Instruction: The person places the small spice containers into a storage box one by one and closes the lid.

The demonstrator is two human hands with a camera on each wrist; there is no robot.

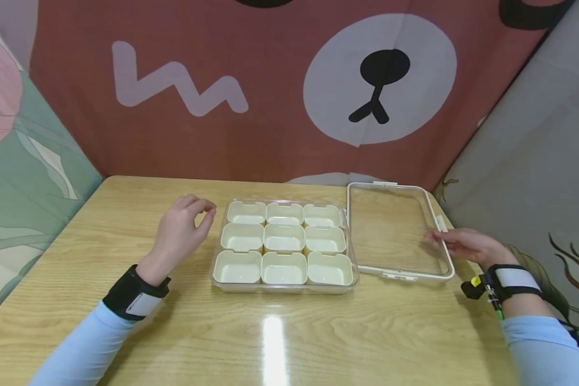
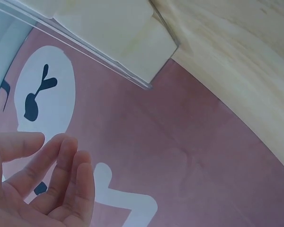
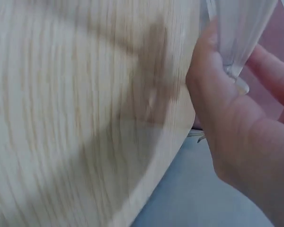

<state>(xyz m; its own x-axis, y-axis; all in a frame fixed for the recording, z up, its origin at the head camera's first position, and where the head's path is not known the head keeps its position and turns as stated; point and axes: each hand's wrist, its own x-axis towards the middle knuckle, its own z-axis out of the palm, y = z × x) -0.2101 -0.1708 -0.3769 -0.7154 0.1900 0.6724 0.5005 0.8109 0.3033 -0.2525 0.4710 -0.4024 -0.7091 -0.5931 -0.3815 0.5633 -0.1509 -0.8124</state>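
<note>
A clear plastic box (image 1: 282, 289) sits in the middle of the table, filled with rows of small cream cups (image 1: 284, 268). Left of the box, my left hand (image 1: 183, 225) hovers with fingers loosely bent and thumb apart from them. Nothing is between those fingers in the left wrist view, where a corner of the box shows above. My right hand (image 1: 468, 246) pinches the right edge of a transparent lid (image 1: 391, 228) with white clips. Thumb on one side and fingers on the other clasp it in the right wrist view. The lid's left edge is right at the box's right side.
The wooden table (image 1: 289, 348) has its back edge against a brown cloth (image 1: 270, 145) printed with a bear face. Patterned cloths hang on the left and right. A bright light reflection lies on the tabletop in front of the box.
</note>
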